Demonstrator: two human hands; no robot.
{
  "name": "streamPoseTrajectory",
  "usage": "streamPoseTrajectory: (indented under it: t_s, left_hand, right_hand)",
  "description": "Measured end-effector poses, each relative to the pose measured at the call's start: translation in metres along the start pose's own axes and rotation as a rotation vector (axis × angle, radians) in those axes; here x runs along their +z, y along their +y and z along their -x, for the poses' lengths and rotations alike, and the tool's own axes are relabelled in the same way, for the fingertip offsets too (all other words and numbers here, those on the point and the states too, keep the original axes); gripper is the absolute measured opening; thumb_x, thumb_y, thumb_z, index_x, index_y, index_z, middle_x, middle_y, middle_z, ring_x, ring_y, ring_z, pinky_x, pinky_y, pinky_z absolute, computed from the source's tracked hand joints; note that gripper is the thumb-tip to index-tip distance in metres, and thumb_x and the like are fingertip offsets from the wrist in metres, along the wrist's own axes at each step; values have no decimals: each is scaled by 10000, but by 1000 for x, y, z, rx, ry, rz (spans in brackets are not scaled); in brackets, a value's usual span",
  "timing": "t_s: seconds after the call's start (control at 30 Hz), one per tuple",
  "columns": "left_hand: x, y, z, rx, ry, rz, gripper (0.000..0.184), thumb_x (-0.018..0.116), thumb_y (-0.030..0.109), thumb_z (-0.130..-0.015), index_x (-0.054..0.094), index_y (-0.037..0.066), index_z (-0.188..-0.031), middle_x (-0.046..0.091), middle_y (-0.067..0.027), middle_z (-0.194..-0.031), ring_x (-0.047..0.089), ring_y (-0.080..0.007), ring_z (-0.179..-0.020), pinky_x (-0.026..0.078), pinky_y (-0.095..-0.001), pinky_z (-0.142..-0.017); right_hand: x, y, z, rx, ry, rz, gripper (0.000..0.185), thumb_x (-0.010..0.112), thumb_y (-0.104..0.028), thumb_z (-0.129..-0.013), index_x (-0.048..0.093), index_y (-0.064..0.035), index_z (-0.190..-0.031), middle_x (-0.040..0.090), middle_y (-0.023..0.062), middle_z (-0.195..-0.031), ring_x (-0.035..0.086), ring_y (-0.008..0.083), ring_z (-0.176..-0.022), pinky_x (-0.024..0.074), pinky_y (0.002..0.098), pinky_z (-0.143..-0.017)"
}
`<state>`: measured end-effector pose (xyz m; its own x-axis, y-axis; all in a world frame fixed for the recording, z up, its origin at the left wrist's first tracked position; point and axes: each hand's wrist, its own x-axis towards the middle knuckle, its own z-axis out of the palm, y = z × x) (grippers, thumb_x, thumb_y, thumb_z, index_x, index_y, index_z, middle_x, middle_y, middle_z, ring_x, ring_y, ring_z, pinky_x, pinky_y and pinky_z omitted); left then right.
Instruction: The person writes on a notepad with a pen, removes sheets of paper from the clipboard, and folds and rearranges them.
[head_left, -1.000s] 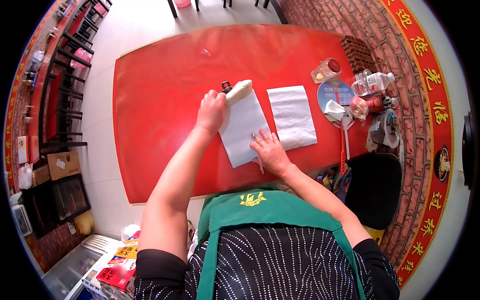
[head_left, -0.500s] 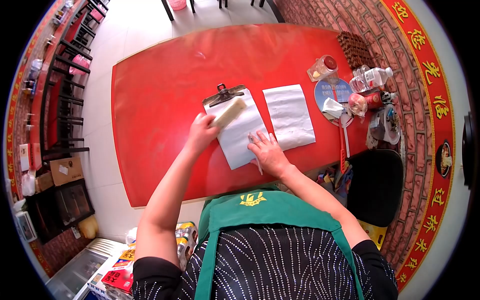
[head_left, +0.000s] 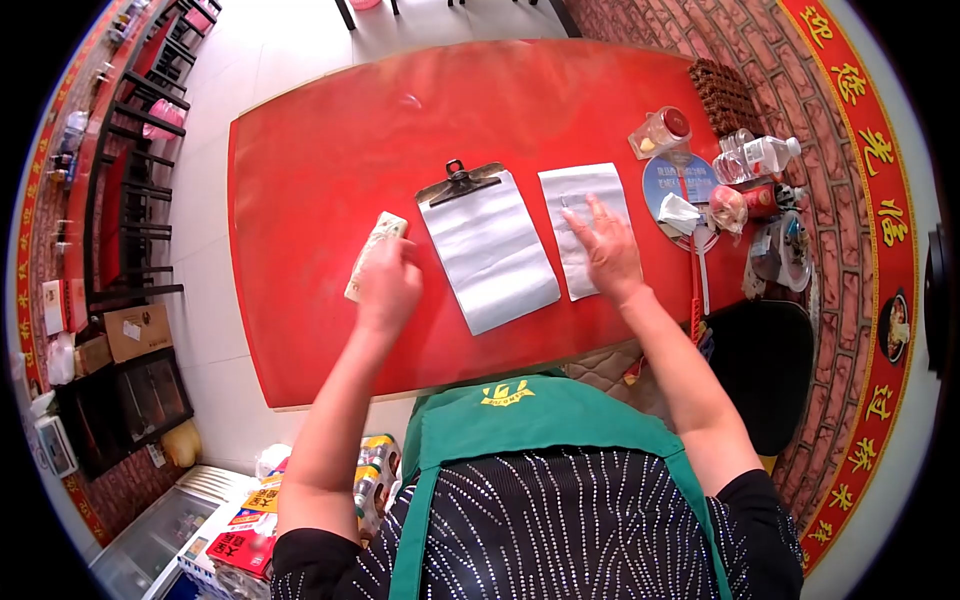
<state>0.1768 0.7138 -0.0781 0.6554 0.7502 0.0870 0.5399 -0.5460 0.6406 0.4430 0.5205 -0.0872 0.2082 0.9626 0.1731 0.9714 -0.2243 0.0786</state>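
My left hand (head_left: 388,285) is closed around a pale oblong block with green marks (head_left: 372,250), over the red table left of the clipboard; I cannot make out its exact kind. White paper lies under the metal clip of the clipboard (head_left: 490,250), touched by neither hand. To its right is a loose white sheet (head_left: 582,275). My right hand (head_left: 608,250) rests over this sheet with index and middle fingers stretched out. A thin pen (head_left: 564,202) shows its tip beside the index finger, the rest hidden by the hand.
On the table's (head_left: 330,150) right side are a lidded clear jar (head_left: 660,132), a blue round fan (head_left: 672,180), a plastic bottle (head_left: 768,156), a red flyswatter (head_left: 694,290) and a woven basket (head_left: 724,95). A brick wall (head_left: 700,40) borders that side. A black chair (head_left: 765,350) stands at lower right.
My left hand has carried the pale block off the clipboard to the left. My right hand has moved from the clipboard's paper up and right onto the loose sheet.
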Motion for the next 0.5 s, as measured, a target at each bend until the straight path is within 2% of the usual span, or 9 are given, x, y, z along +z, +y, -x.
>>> streamPoseTrajectory:
  t_s: [0.07,0.1,0.2,0.23,0.3,0.33,0.4,0.43,0.5]
  left_hand:
    - [28,17,18,-305,-196,393,211,490,9,-716,576,-54,-898,609,-227,-856,598,-336,-825,473,-364,-740]
    - [42,16,25,-356,-314,376,240,486,1,-702,578,-71,-912,616,-225,-845,605,-330,-821,467,-365,-749]
    - [75,19,53,-593,-132,672,289,496,-9,-693,554,-100,-961,630,-178,-861,614,-271,-813,467,-346,-760]
    - [83,15,54,-595,-132,672,289,496,-9,-693,554,-100,-961,630,-178,-861,614,-271,-813,467,-346,-760]
    - [86,15,53,-688,-132,627,280,529,20,-760,516,-66,-1027,598,-99,-918,572,-167,-801,466,-295,-677]
    - [81,19,50,-688,-132,625,280,529,20,-760,516,-66,-1027,598,-99,-918,572,-167,-801,466,-295,-677]
    - [70,28,42,-762,-172,682,256,558,34,-769,513,-69,-999,577,-105,-913,555,-149,-804,461,-297,-664]
    - [73,23,43,-822,-158,735,239,577,52,-774,524,-58,-979,584,-102,-875,557,-146,-754,452,-292,-636]
    - [63,24,42,-880,-209,766,232,581,54,-769,531,-50,-971,586,-98,-852,559,-151,-729,449,-293,-630]
  right_hand:
    - [-4,-29,1,91,18,-387,482,510,-10,-749,458,-49,-1226,500,175,-1215,490,318,-1110,386,406,-952]
    - [-3,-43,3,109,-30,-451,479,518,-21,-742,454,-15,-1217,513,182,-1168,506,331,-1053,415,368,-915]
    - [20,-81,16,419,-116,-511,478,559,-81,-749,446,37,-1199,513,221,-1146,497,348,-1052,398,383,-929]
    - [21,-85,13,419,-118,-511,478,559,-81,-749,446,37,-1199,513,221,-1146,497,348,-1052,398,383,-929]
    - [21,-88,7,664,-184,-671,475,594,-125,-763,468,68,-1178,543,207,-1107,528,311,-1027,418,349,-899]
    - [25,-84,6,664,-184,-673,475,594,-125,-763,468,68,-1178,543,207,-1107,528,311,-1027,418,349,-899]
    - [31,-70,3,871,-237,-1026,452,624,-166,-779,504,84,-1137,579,170,-1055,562,242,-963,446,308,-826]
    - [28,-67,3,893,-209,-1090,400,631,-183,-800,544,84,-1085,609,123,-985,574,179,-902,457,281,-766]
    - [20,-62,2,915,-271,-1201,372,628,-184,-808,556,71,-1068,614,111,-964,579,172,-879,459,279,-757]
